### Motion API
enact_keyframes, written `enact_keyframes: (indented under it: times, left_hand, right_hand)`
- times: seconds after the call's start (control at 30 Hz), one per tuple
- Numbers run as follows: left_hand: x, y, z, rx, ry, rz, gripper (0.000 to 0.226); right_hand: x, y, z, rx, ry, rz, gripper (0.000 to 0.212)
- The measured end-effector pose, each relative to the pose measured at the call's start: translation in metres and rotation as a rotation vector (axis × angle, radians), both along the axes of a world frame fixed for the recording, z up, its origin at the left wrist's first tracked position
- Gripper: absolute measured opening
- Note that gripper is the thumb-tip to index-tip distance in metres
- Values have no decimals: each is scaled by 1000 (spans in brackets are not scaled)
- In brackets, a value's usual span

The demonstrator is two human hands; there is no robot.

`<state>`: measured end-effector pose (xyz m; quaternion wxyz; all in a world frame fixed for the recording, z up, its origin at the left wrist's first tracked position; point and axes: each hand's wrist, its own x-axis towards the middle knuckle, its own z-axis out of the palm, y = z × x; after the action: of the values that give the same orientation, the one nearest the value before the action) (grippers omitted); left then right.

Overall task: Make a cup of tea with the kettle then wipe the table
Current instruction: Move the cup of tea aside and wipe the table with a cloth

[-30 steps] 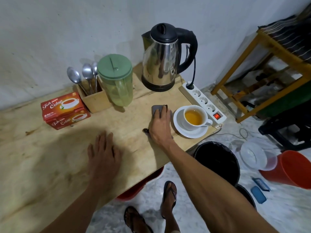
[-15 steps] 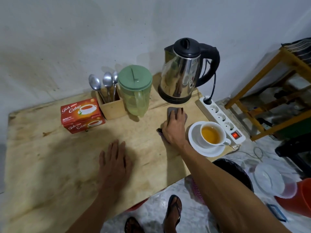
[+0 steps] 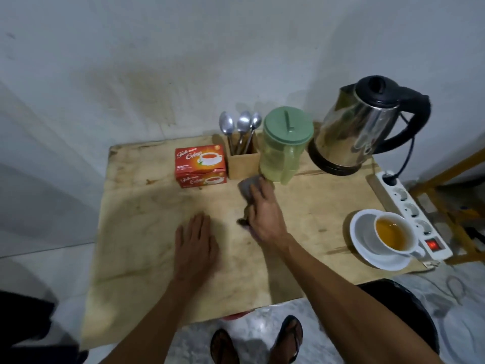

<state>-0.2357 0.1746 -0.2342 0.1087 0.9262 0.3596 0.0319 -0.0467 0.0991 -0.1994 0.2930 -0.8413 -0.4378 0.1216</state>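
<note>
The right hand [image 3: 263,214], fingers stretched, presses the grey cloth [image 3: 246,186] on the wooden table [image 3: 147,232], just in front of the green jug [image 3: 282,153]. The left hand [image 3: 196,245] lies flat on the table, holding nothing. The tea cup [image 3: 392,233] stands far right.

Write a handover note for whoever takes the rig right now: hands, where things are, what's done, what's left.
Left hand: flat on the table, holding nothing.
Right hand: presses a grey cloth onto the table, just in front of the green jug.
Kettle: on its base, back right. Cup of tea on its saucer, front right, beside the power strip. Tea box and spoon holder at the back.
Done: tea made.
Left: wipe the table; mind the full cup.
</note>
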Motion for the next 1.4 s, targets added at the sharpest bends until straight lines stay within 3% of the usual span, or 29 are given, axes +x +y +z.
enact_keyframes:
  times: [0.07, 0.13, 0.27, 0.33, 0.5, 0.73, 0.8, 0.97, 1.1, 1.4]
  left_hand:
    - [-11, 6, -7, 84, -44, -11, 54]
    - [-14, 4, -3, 44, -12, -9, 54]
    - [-12, 2, -2, 49, -8, 8, 55]
    - [-13, 4, -1, 44, -25, 17, 55]
    - [-12, 3, 4, -12, -31, 19, 54]
    - [-16, 4, 1, -2, -10, 24, 59]
    - [-16, 5, 2, -4, -35, 36, 56]
    - [-15, 4, 3, 3, -51, 39, 54]
    - [-16, 7, 2, -13, -43, 32, 54]
    - [-16, 16, -3, 10, 3, 6, 53]
  right_hand:
    - [6, 17, 0, -65, -17, -117, 58]
    - [-2, 28, -7, -129, -9, -115, 62]
    - [-41, 25, -12, -112, -59, 173, 46]
    - [-46, 26, -7, -59, -42, 233, 47]
    - [-35, 43, -6, -4, 64, -102, 49]
    - [-55, 44, 1, -131, 61, 379, 51]
    - [-46, 29, 10, -88, 54, 309, 49]
    - [-1, -36, 8, -67, -41, -130, 49]
    - [-7, -45, -16, -152, -91, -221, 63]
    - [-95, -31, -22, -44, -51, 235, 55]
